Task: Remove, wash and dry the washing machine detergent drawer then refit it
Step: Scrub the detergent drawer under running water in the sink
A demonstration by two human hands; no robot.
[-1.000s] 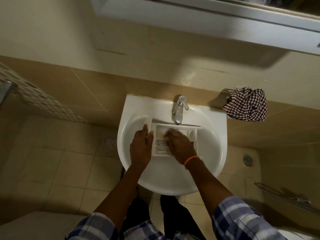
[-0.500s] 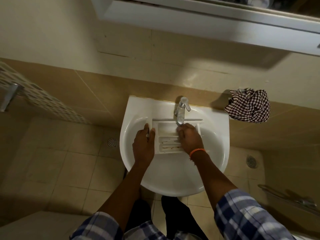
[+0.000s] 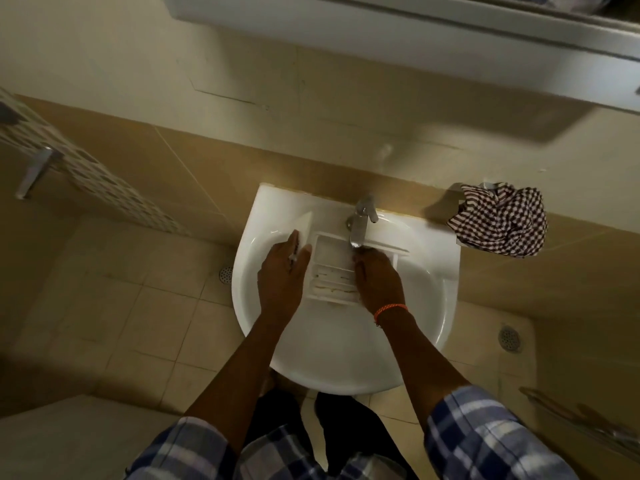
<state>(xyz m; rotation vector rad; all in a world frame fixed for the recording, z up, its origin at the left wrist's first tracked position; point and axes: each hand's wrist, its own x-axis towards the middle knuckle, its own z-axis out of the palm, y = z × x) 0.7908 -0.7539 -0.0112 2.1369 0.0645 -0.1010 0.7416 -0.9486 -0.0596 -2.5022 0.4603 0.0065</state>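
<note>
The white detergent drawer (image 3: 332, 268) lies open side up in the white wash basin (image 3: 426, 289), right under the chrome tap (image 3: 360, 223). My left hand (image 3: 282, 275) grips the drawer's left end, where its front panel stands up. My right hand (image 3: 375, 278) lies over the drawer's right compartments below the spout, fingers bent down into it; what the fingertips touch is hidden. The drawer's near compartments show streaks of residue.
A checked brown and white cloth (image 3: 498, 220) hangs on the wall right of the basin. A shelf edge (image 3: 415, 32) juts out overhead. Floor drains (image 3: 226, 274) sit left and right of the basin. A metal rail (image 3: 585, 420) runs at lower right.
My right hand has moved from the drawer's middle to its right side under the tap. The left hand keeps its hold on the left end. The drawer has shifted slightly toward the tap.
</note>
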